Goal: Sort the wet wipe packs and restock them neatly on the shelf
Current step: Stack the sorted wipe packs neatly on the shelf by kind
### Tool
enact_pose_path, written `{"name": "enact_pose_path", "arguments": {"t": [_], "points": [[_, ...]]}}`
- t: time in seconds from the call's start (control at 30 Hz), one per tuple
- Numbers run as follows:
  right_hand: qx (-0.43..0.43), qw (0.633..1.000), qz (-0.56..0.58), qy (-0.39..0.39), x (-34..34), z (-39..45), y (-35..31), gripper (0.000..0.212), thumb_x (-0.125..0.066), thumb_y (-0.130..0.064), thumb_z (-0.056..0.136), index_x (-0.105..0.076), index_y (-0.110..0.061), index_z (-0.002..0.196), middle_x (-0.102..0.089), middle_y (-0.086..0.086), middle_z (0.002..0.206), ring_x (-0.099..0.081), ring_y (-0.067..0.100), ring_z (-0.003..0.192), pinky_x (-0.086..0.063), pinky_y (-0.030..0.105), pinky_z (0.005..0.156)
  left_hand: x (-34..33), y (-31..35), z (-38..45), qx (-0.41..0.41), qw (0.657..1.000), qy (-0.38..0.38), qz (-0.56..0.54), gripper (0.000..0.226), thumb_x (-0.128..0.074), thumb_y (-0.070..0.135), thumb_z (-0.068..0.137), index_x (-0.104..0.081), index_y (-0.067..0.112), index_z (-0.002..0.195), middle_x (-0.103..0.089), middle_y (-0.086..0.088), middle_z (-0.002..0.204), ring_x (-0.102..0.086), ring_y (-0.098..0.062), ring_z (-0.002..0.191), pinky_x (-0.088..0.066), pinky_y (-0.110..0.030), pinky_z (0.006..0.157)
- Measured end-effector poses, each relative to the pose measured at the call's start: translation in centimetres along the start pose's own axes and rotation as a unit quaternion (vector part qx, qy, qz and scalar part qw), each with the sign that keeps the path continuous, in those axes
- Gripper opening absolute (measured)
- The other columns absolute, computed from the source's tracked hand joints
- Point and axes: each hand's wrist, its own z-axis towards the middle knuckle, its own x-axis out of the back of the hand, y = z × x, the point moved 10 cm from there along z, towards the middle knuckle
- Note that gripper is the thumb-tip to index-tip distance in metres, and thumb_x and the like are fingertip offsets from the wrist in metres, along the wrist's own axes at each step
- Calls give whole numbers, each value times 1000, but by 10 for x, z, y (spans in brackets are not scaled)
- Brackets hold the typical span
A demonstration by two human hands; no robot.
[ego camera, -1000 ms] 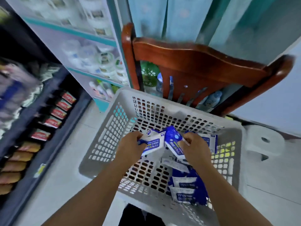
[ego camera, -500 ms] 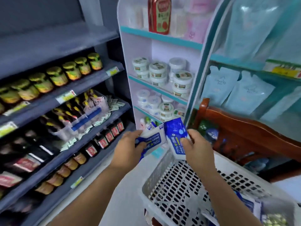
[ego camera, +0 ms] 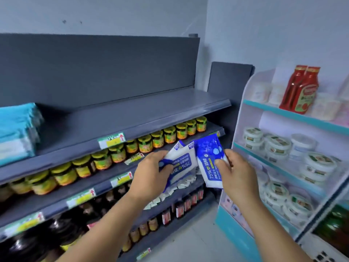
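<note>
View has swung up and left off the basket and chair; both hands have lifted with their packs and are now in front of the grey shelving. Left hand (ego camera: 151, 173) grips a mostly white wet wipe pack (ego camera: 181, 163) printed "75%", thumb on its face, fingers curled behind; a second pack edge shows just behind it, count unclear. Right hand (ego camera: 234, 171) pinches a blue wet wipe pack (ego camera: 209, 159), thumb on the front, fingers wrapped round the right edge. The two packs touch edge to edge, held in the air at the level of the jar shelf, not on any shelf.

Behind them, small white sachets (ego camera: 170, 190) lie along a lower shelf, dark bottles (ego camera: 181, 207) below. A row of yellow-lidded jars (ego camera: 145, 142) fills the shelf above. The top grey shelf (ego camera: 132, 118) carries a teal packet stack (ego camera: 17, 129) at far left. To the right, a white and teal rack (ego camera: 294, 114) has round tubs (ego camera: 277, 144) and red sauce bottles (ego camera: 300, 89).
</note>
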Motion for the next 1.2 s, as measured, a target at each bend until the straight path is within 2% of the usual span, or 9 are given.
{"name": "enact_pose_path", "arguments": {"t": [0.17,0.27,0.4,0.53,0.63,0.77,0.97,1.1,1.2], "points": [[50,998,24,-13,-48,30,-69,5,-57,-23,90,-56,-18,91,-59,-1,77,-53,28,74,-30,32,59,73,-36,21,44,995,83,18,16,-60,20,85,-66,29,96,-65,12,85,-58,-12,78,-39,-24,64],[84,995,43,-30,-76,50,-103,12,-57,-24,91,-59,-13,97,-63,1,81,-56,26,75,-37,33,61,102,-58,36,82,989,100,71,10,-60,28,82,-64,29,91,-65,11,78,-59,-15,74,-45,-25,62],[117,990,67,-44,-113,85,-134,13,-55,-23,92,-54,-11,88,-62,0,76,-54,24,69,-38,31,58,130,-88,63,124,980,126,88,11,-59,29,82,-62,28,93,-66,10,81,-61,-16,77,-47,-26,63],[117,986,108,-42,-151,132,-150,10,-52,-23,94,-54,-13,93,-63,1,83,-56,26,74,-38,32,59,154,-120,99,154,967,202,28,8,-57,23,86,-57,27,93,-63,14,79,-61,-11,75,-49,-24,63],[106,982,146,-56,-180,171,-162,11,-50,-22,94,-55,-12,96,-61,0,83,-55,24,75,-33,30,59,164,-145,134,189,942,253,-118,8,-57,18,90,-56,23,97,-65,11,86,-63,-5,73,-46,-12,53],[94,972,194,-98,-222,215,-185,10,-49,-18,94,-52,-12,87,-57,-9,73,-53,14,65,-34,21,50,153,-165,176,222,887,247,-322,13,-60,13,91,-62,20,102,-72,-3,96,-71,-22,84,-59,-37,69],[94,965,189,-153,-275,250,-204,17,-47,-20,95,-47,-7,84,-55,-5,71,-48,4,56,-31,20,45,155,-182,213,221,905,183,-313,17,-62,8,89,-64,12,105,-74,-4,96,-70,-15,76,-52,-21,56],[105,963,169,-182,-305,254,-212,16,-46,-21,96,-48,-7,90,-57,-2,78,-48,3,58,-32,22,47,155,-208,223,265,893,183,-315,19,-61,28,90,-62,16,105,-71,-10,102,-71,-25,85,-58,-38,75],[113,961,151,-203,-320,255,-216,14,-45,-23,96,-48,-10,92,-59,-2,83,-49,1,60,-30,19,45,161,-230,227,298,882,192,-311,15,-61,9,86,-61,15,101,-69,-10,104,-70,-31,89,-56,-48,81]]}}
